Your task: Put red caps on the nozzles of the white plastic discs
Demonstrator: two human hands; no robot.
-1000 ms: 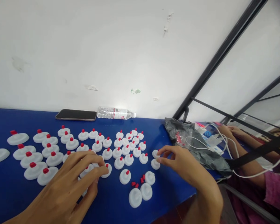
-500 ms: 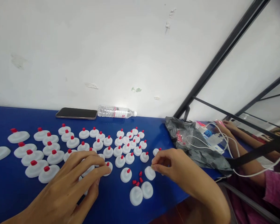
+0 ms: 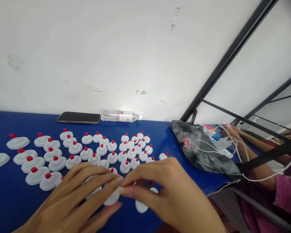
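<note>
Between my hands is a round white cap, its upper part hidden by fingers. My left hand has it between thumb and forefinger, other fingers stretched over nearby caps. At the cap's right edge, the thumb and forefinger of my right hand are pinched together on it. Another loose white cap lies partly hidden under my right hand. Many white caps with red tips stand around, such as one white cap with a red tip beyond my fingers and another farther left.
A phone and a clear plastic bottle lie along the wall. On the right, a black plastic bag sits beside a black metal frame, with white cables across it. A co-worker's arms reach in behind the frame.
My right hand has moved left with a white cap and met my left hand. My left fingers now close on that cap. The small loose red tips are now covered by my right hand.
</note>
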